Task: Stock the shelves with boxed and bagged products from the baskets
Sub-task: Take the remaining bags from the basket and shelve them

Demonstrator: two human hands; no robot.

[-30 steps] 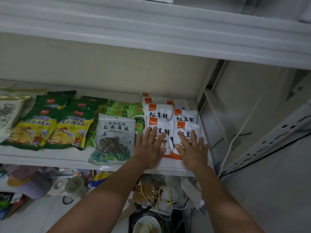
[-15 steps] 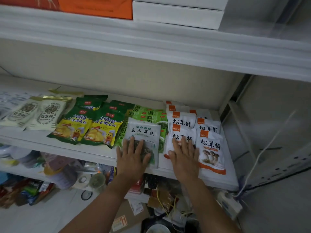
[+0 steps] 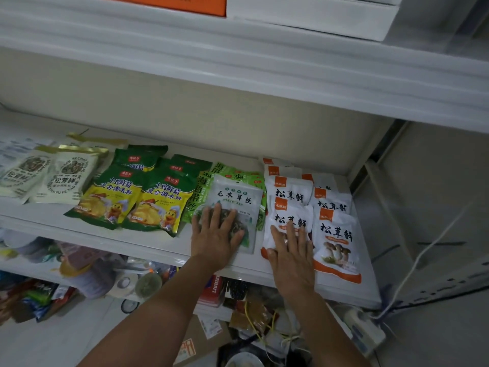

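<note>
White pouch, lower right of centre: a white plastic pouch with an orange base (image 3: 285, 207) lies flat at the front of the white metal shelf (image 3: 148, 242). The right hand (image 3: 291, 258) rests on its lower half, with the fingers straight and close together, gripping nothing.
Clear bag, centre of frame: a translucent plastic bag of dark shredded fungus (image 3: 235, 197) lies just left of that pouch and overlaps the light green kelp bags (image 3: 199, 194) behind it. The left hand (image 3: 214, 239) presses flat on it, with the fingers straight and slightly apart.
Change: a second ago both hands lay on the two front white pouches. The left hand has since moved one product over onto the fungus bag. The right hand has left the white pouch with the mushroom picture (image 3: 336, 245) for its left neighbour. Over the last half second both hands have kept these places.
Meaning: the mushroom-picture pouch now sits uncovered and square beside its neighbour, so that corner looks finished. The hands seem to be smoothing the row leftward, tidying rather than placing new stock.
Further left: green and yellow seasoning pouches (image 3: 161, 205) lie in overlapping rows.
Baskets: not in view, so I cannot tell how much stock is left.
</note>
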